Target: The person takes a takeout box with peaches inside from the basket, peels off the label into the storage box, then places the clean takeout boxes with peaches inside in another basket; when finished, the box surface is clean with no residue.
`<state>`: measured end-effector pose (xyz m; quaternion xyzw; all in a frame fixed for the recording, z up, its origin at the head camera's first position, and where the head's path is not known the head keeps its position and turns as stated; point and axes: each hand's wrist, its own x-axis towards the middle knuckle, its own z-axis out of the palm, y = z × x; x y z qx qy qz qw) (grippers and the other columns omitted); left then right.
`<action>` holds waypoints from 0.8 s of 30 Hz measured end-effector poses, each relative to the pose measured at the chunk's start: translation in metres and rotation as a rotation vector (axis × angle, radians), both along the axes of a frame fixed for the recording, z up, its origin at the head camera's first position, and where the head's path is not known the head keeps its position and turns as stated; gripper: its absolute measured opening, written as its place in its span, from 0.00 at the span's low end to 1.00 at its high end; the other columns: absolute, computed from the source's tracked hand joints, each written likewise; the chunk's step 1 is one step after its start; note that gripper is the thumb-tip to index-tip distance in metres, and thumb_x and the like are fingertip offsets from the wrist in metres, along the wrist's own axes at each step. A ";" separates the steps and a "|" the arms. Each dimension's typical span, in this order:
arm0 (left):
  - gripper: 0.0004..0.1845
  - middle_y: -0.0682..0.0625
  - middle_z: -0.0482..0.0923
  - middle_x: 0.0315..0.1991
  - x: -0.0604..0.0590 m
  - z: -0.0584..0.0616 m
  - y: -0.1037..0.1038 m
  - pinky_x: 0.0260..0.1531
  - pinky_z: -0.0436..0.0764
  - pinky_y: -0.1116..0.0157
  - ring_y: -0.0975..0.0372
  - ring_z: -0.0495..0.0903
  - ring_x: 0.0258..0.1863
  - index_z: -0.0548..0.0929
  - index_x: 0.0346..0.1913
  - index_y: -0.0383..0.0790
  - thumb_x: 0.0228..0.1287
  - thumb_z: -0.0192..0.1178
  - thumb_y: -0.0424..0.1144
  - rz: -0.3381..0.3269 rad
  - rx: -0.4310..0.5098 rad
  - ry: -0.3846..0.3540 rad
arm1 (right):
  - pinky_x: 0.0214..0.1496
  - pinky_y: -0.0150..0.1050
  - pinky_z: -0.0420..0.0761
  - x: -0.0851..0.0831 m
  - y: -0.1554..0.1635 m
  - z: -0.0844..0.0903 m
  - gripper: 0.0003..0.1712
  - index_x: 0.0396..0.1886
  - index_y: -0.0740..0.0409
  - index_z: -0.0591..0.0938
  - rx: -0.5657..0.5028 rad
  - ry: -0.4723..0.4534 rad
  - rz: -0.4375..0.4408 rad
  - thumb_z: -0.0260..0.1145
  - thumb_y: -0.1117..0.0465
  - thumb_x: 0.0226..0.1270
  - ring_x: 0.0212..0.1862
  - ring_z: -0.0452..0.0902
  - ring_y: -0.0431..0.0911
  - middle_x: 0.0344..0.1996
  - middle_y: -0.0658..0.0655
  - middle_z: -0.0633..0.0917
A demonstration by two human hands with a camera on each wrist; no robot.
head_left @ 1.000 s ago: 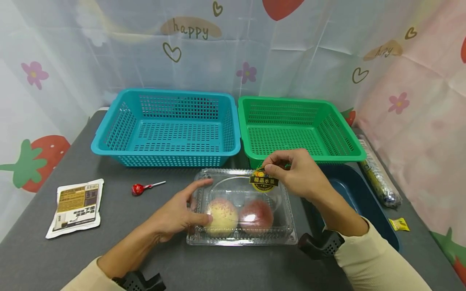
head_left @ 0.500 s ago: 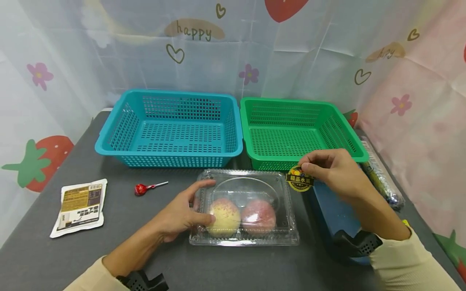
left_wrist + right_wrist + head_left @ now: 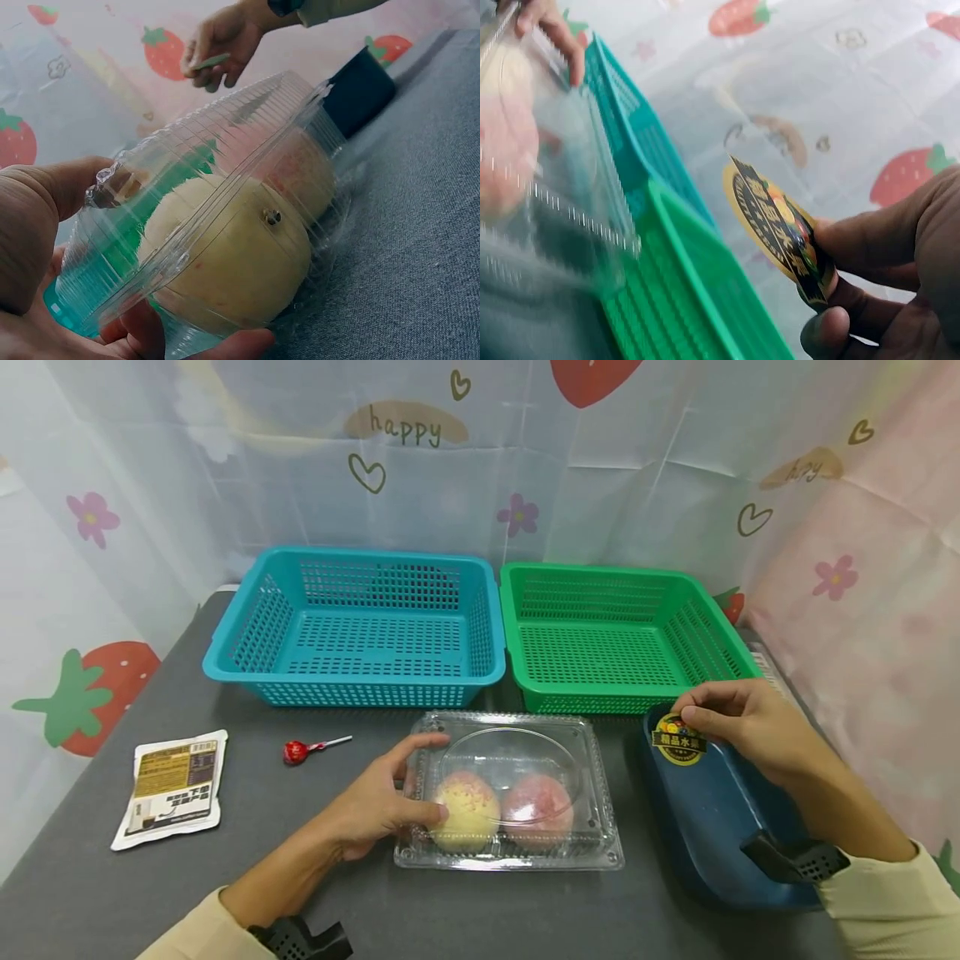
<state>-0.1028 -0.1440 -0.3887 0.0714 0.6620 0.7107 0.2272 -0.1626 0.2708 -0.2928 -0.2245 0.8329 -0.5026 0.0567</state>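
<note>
With my right hand (image 3: 757, 727) I pinch the edge of the round black-and-gold sticker (image 3: 678, 739) between thumb and fingertips, its printed face showing. I have it in the air in front of the far left corner of the dark blue tray (image 3: 720, 827), well apart from the clear container (image 3: 517, 739). My left hand (image 3: 386, 802) holds the container's left end, thumb and forefinger spread wide, the other fingers bent round the side. Under the lid sit a yellow peach (image 3: 465, 814) and a pink peach (image 3: 538, 810), side by side. A second ago the sticker was at the lid's far right corner; now it is off to the right, while my left hand's hold is unchanged.
</note>
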 end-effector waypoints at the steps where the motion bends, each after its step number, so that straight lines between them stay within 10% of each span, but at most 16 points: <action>1: 0.46 0.28 0.60 0.49 0.000 0.000 0.000 0.24 0.82 0.58 0.47 0.78 0.34 0.61 0.72 0.48 0.49 0.70 0.26 -0.001 0.004 0.000 | 0.22 0.38 0.68 -0.001 0.004 -0.002 0.07 0.37 0.65 0.85 0.007 -0.001 0.003 0.59 0.73 0.69 0.24 0.69 0.45 0.23 0.52 0.80; 24: 0.46 0.28 0.60 0.49 -0.002 -0.002 -0.002 0.28 0.82 0.56 0.46 0.76 0.37 0.60 0.72 0.48 0.49 0.68 0.25 -0.034 -0.007 0.028 | 0.24 0.39 0.73 -0.024 0.067 -0.059 0.11 0.41 0.74 0.80 0.125 -0.300 0.110 0.56 0.68 0.73 0.27 0.72 0.45 0.31 0.54 0.83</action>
